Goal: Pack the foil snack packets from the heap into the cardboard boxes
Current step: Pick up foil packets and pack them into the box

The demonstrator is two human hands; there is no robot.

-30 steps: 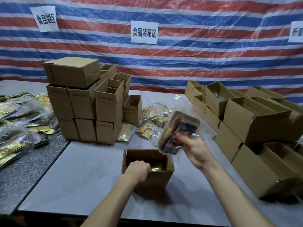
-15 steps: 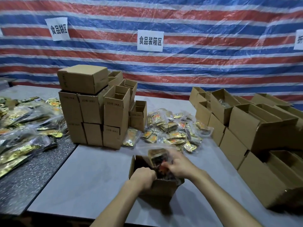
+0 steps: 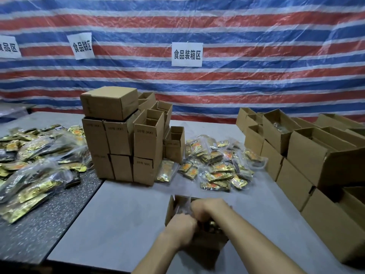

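A small open brown cardboard box (image 3: 171,209) sits on the pale grey worktop (image 3: 118,214) near its front edge, and both bare hands meet over its mouth. The right hand (image 3: 210,210) is knuckles-up with fingers curled down into the box; its grip is closed on a clear-wrapped bundle of gold foil snack packets (image 3: 214,226), whose gold edge shows just under the hand, inside the box. The left hand (image 3: 180,227) is curled at the near left rim, touching the right hand; it is blurred, and I cannot tell whether its grip holds the rim, the wrap or nothing. Farther back on the same worktop lies a loose heap of gold and orange foil snack packets (image 3: 217,167), well apart from the box. To its left stands a tall stack of brown cardboard boxes (image 3: 146,147), a closed one on top; to its right sit rows of open brown cardboard boxes (image 3: 308,151). A second, larger heap of bagged foil packets (image 3: 35,155) covers the dark speckled worktop (image 3: 49,224) at far left. Behind everything hangs a red, white and blue striped tarpaulin (image 3: 256,86) bearing white paper signs (image 3: 187,54)
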